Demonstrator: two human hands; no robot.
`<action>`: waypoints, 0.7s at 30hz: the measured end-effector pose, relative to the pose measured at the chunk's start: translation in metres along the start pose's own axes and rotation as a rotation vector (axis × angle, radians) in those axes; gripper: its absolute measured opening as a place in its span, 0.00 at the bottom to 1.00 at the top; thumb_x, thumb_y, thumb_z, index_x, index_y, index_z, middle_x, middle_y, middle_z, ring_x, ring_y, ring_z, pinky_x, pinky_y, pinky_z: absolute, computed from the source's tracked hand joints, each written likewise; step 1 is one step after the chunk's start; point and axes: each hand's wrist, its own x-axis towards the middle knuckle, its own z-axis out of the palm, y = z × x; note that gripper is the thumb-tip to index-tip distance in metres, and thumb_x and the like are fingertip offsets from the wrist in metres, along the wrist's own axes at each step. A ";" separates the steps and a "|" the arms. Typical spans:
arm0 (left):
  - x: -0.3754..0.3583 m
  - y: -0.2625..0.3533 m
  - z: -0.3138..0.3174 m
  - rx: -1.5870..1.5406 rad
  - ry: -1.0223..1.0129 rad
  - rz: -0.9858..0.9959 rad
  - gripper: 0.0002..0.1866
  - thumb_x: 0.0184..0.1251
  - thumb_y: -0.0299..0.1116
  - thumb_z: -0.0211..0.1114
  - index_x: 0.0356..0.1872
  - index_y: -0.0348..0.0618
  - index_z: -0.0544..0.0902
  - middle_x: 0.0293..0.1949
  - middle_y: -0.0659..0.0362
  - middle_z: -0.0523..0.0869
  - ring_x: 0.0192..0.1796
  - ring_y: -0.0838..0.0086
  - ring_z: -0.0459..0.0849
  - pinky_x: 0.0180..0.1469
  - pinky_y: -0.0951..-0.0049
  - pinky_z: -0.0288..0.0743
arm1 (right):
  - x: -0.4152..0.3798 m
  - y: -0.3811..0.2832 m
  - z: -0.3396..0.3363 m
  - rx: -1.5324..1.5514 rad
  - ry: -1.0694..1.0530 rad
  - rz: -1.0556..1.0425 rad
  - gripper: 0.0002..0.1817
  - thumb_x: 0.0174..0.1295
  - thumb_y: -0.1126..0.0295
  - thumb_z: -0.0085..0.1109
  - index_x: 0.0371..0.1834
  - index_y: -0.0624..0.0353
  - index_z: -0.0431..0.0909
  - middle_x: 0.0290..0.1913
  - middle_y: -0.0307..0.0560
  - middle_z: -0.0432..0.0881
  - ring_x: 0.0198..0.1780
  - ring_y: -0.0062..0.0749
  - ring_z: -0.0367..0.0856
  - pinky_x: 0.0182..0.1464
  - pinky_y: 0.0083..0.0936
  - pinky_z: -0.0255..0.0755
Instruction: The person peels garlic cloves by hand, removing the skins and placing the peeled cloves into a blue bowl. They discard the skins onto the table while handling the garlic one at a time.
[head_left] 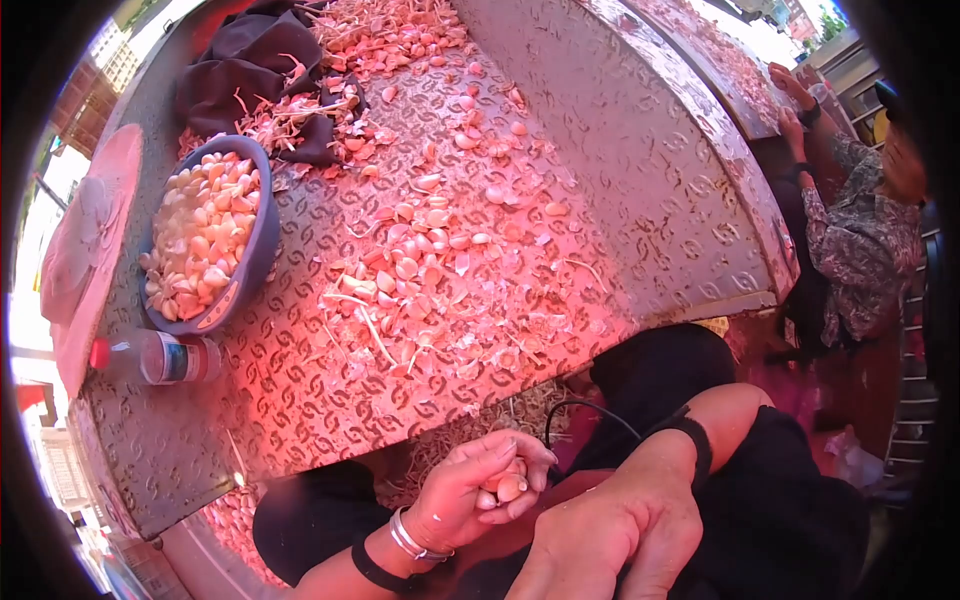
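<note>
In the head view, no writing can be read; the one plastic bottle [160, 357] lying on its side on the desk [640, 150] has a label, but it is too small to read. There is one blue bowl [262, 230], filled with peeled garlic cloves [200, 235]. Just beside it, on the bare desk, lie many unpeeled cloves and skins [430, 270], too many to count, and one dark cloth [250, 70] lies at the far end. The left hand [470, 495] pinches one garlic clove [508, 488] in its grip, low in front of the desk, over the lap. The right hand [620, 530] is just beside it, its grip turned away, so I cannot tell if it is spread or closed. One other person [860, 240] sits at the right
</note>
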 end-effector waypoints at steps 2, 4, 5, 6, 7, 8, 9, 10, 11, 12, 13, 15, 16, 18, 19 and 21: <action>-0.010 0.003 0.012 -0.011 -0.022 -0.031 0.18 0.70 0.39 0.50 0.45 0.31 0.74 0.28 0.55 0.76 0.20 0.80 0.68 0.16 0.87 0.52 | -0.001 -0.015 -0.002 0.096 0.079 0.147 0.16 0.60 0.67 0.61 0.43 0.71 0.78 0.41 0.51 0.78 0.37 0.35 0.78 0.38 0.25 0.72; -0.020 0.014 0.016 -0.148 -0.201 -0.040 0.21 0.69 0.42 0.52 0.50 0.30 0.72 0.28 0.57 0.75 0.20 0.82 0.67 0.18 0.87 0.53 | 0.001 -0.021 -0.005 0.200 0.153 0.298 0.16 0.60 0.67 0.61 0.44 0.70 0.78 0.39 0.50 0.79 0.36 0.35 0.79 0.37 0.25 0.72; -0.021 0.019 0.020 -0.158 -0.197 -0.042 0.21 0.69 0.42 0.52 0.50 0.30 0.72 0.28 0.57 0.75 0.20 0.82 0.67 0.18 0.87 0.53 | 0.002 -0.019 -0.006 0.022 0.235 0.166 0.15 0.60 0.67 0.60 0.43 0.70 0.78 0.38 0.50 0.80 0.33 0.35 0.79 0.36 0.25 0.72; -0.021 0.025 0.025 -0.088 -0.088 -0.020 0.23 0.66 0.45 0.54 0.47 0.29 0.73 0.31 0.54 0.77 0.21 0.82 0.67 0.20 0.88 0.57 | 0.003 -0.017 -0.010 -0.155 0.313 0.034 0.15 0.60 0.67 0.60 0.42 0.70 0.78 0.36 0.50 0.81 0.31 0.35 0.80 0.35 0.25 0.73; -0.021 0.029 0.024 -0.018 0.024 0.003 0.26 0.63 0.48 0.57 0.44 0.28 0.74 0.34 0.51 0.78 0.22 0.83 0.68 0.22 0.88 0.60 | 0.001 -0.014 -0.018 -0.141 0.316 0.037 0.15 0.60 0.67 0.60 0.42 0.70 0.78 0.36 0.50 0.81 0.31 0.35 0.80 0.35 0.25 0.73; -0.027 0.027 0.007 0.044 0.097 -0.006 0.27 0.63 0.48 0.57 0.46 0.28 0.73 0.37 0.51 0.78 0.24 0.83 0.69 0.26 0.86 0.63 | -0.003 -0.011 -0.029 -0.425 0.259 -0.042 0.13 0.61 0.68 0.59 0.40 0.70 0.79 0.36 0.51 0.81 0.30 0.36 0.80 0.34 0.27 0.73; -0.025 0.032 0.008 0.034 0.105 -0.008 0.27 0.63 0.48 0.57 0.46 0.28 0.73 0.37 0.51 0.78 0.24 0.83 0.69 0.26 0.86 0.63 | -0.004 -0.010 -0.038 -0.708 0.201 -0.123 0.12 0.61 0.68 0.59 0.38 0.70 0.80 0.35 0.51 0.82 0.29 0.36 0.81 0.33 0.28 0.74; -0.023 0.039 0.015 0.062 0.148 0.039 0.26 0.63 0.48 0.57 0.46 0.29 0.73 0.37 0.52 0.78 0.25 0.84 0.69 0.28 0.86 0.64 | 0.002 -0.029 -0.043 -0.823 0.148 0.057 0.10 0.63 0.72 0.55 0.35 0.71 0.80 0.38 0.56 0.81 0.31 0.37 0.82 0.35 0.29 0.77; -0.020 0.044 0.018 0.092 0.192 0.089 0.25 0.64 0.47 0.57 0.46 0.29 0.73 0.38 0.53 0.78 0.26 0.84 0.70 0.30 0.86 0.65 | -0.005 -0.027 -0.051 -0.985 0.087 0.138 0.07 0.61 0.77 0.56 0.39 0.71 0.77 0.38 0.54 0.77 0.33 0.33 0.80 0.37 0.22 0.76; -0.014 0.043 0.010 0.066 0.150 0.167 0.25 0.69 0.43 0.52 0.55 0.30 0.69 0.28 0.63 0.75 0.22 0.88 0.67 0.21 0.89 0.57 | -0.006 -0.026 -0.058 -1.092 0.161 0.173 0.09 0.60 0.78 0.57 0.41 0.72 0.77 0.38 0.54 0.78 0.33 0.34 0.81 0.39 0.23 0.76; -0.005 0.046 0.016 0.059 0.332 0.222 0.24 0.69 0.42 0.51 0.56 0.30 0.69 0.25 0.64 0.75 0.20 0.87 0.66 0.23 0.88 0.60 | -0.008 -0.024 -0.063 -1.189 0.240 0.210 0.11 0.59 0.78 0.57 0.43 0.72 0.77 0.39 0.54 0.78 0.33 0.36 0.81 0.41 0.24 0.77; 0.002 0.050 -0.006 -0.044 0.285 0.275 0.21 0.71 0.40 0.49 0.51 0.30 0.71 0.20 0.65 0.72 0.21 0.84 0.67 0.26 0.84 0.65 | -0.017 -0.016 -0.088 -1.164 0.471 0.254 0.09 0.59 0.80 0.56 0.43 0.71 0.77 0.38 0.52 0.79 0.34 0.34 0.82 0.39 0.24 0.78; 0.008 0.052 -0.007 -0.109 0.368 0.283 0.17 0.71 0.40 0.47 0.44 0.33 0.73 0.18 0.65 0.69 0.21 0.82 0.67 0.27 0.81 0.67 | -0.023 -0.012 -0.096 -1.105 0.573 0.305 0.09 0.59 0.81 0.56 0.43 0.70 0.77 0.39 0.52 0.79 0.34 0.32 0.82 0.37 0.23 0.78; 0.019 0.055 -0.020 -0.283 0.367 0.294 0.17 0.73 0.40 0.45 0.23 0.45 0.69 0.15 0.65 0.64 0.21 0.76 0.68 0.28 0.77 0.69 | -0.031 -0.008 -0.109 -1.090 0.651 0.328 0.09 0.59 0.82 0.56 0.43 0.69 0.77 0.40 0.51 0.80 0.35 0.29 0.82 0.33 0.21 0.78; 0.022 0.054 -0.024 -0.305 0.449 0.270 0.19 0.73 0.41 0.45 0.19 0.49 0.62 0.15 0.65 0.64 0.21 0.76 0.67 0.28 0.77 0.70 | -0.032 -0.006 -0.115 -1.128 0.631 0.305 0.09 0.59 0.83 0.55 0.43 0.68 0.77 0.40 0.51 0.80 0.36 0.27 0.82 0.31 0.21 0.78; 0.029 0.055 -0.033 -0.338 0.381 0.321 0.16 0.72 0.41 0.46 0.25 0.44 0.70 0.19 0.62 0.69 0.22 0.76 0.69 0.24 0.79 0.69 | -0.036 -0.003 -0.119 -1.141 0.672 0.342 0.10 0.60 0.82 0.55 0.45 0.67 0.76 0.39 0.46 0.80 0.35 0.24 0.81 0.32 0.19 0.77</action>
